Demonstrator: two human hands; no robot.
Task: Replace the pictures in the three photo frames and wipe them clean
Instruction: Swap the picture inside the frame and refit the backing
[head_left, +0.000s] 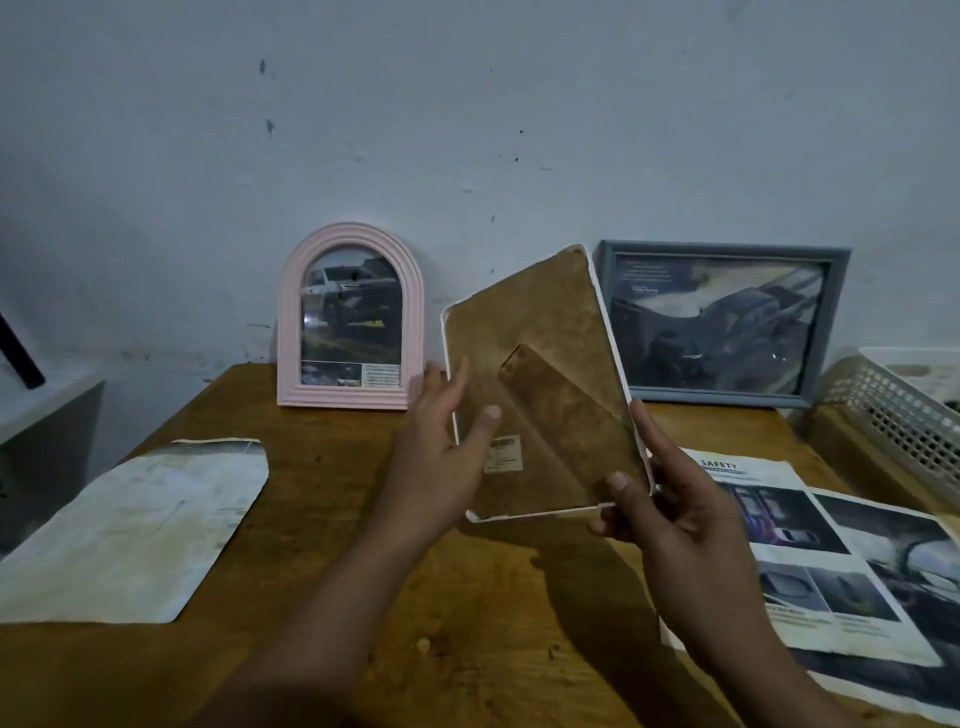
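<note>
Forearms, two, bare, entering from the lower edge and converging over the wooden worktop (322, 467).

Right hand (670, 514) — clamped on the lower right corner of a white-edged photo frame (540, 395), thumb across the brown backing, fingers behind. Left hand (447, 457) — open, fingers spread along the frame's left edge, thumb resting on the backing; steadying, not gripping.

White-edged photo frame — held above the worktop, tilted, back toward the camera, presumably so the backing can be worked. Folding stand (561, 410) lies flat against the board; small label near the lower left.

Pink arched frame (350, 317) — upright against the wall, far left of centre, picture in place. Grey frame (722, 322) — upright against the wall on the right, picture in place. Both likely parked there out of the working space.

Printed sheets (810, 566), car pictures, one headed "SAFETY" — flat beside the right hand, probably the picture stock. Pale sheet (135, 525) with rounded corners — flat on the left. Perforated basket (893, 410) — far right edge.

No cloth in view.
</note>
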